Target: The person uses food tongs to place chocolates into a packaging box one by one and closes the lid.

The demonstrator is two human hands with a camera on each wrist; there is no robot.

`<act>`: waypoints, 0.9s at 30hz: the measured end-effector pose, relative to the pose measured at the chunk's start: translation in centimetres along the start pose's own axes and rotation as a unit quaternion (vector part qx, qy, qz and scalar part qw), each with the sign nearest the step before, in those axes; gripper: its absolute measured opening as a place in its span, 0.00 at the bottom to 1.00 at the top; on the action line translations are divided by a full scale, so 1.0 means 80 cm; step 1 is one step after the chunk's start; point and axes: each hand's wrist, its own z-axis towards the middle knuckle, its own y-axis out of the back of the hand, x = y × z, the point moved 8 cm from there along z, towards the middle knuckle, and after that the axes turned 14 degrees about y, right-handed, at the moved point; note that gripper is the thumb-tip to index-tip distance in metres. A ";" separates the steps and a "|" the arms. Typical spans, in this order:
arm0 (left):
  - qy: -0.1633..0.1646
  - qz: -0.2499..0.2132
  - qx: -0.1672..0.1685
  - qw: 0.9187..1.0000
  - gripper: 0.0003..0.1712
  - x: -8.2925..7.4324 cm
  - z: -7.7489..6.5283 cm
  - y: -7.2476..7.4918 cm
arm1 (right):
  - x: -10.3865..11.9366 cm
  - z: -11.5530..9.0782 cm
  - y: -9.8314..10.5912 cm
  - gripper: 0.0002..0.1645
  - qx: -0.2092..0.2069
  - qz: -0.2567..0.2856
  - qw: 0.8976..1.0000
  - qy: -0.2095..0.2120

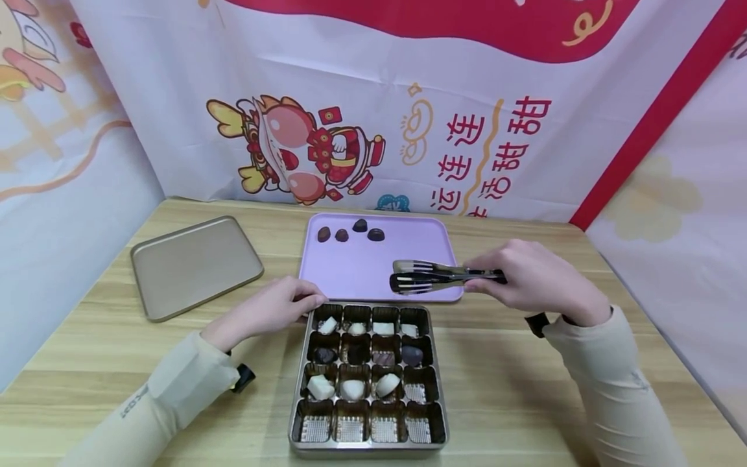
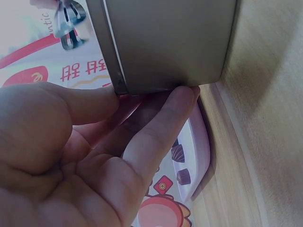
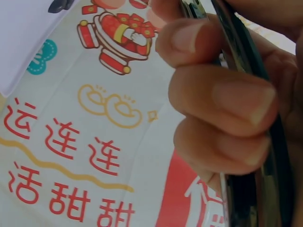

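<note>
My right hand (image 1: 522,279) grips black serving tongs (image 1: 446,277), fingers curled round their handles in the right wrist view. The slotted tips stand slightly apart over the purple tray (image 1: 373,277), nothing between them. Several dark chocolates (image 1: 341,235) lie at that tray's far left. Nearer, a metal chocolate box (image 1: 297,415) has a divided brown insert. White and dark chocolates (image 1: 353,390) sit in its far three rows; the nearest row shows bare ribbed bottoms. My left hand (image 1: 274,308) holds the box's far left corner, thumb at the rim, a finger against the side (image 2: 170,47).
A gold-brown metal lid or tray (image 1: 198,266) lies at the left of the wooden table (image 1: 496,389). Behind the purple tray hangs a printed white and red cloth (image 1: 362,78), with similar cloth at both sides. Dark devices (image 1: 243,378) show at the wrists.
</note>
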 end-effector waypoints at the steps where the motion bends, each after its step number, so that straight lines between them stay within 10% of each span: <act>1: 0.000 0.000 0.000 1.000 0.11 0.000 0.000 0.000 | 0.004 -0.002 0.001 0.12 -0.002 0.000 1.000 0.009; 27: -0.011 -0.009 0.005 1.000 0.11 -0.001 0.002 0.000 | 0.078 -0.020 0.012 0.09 0.089 0.050 0.988 0.117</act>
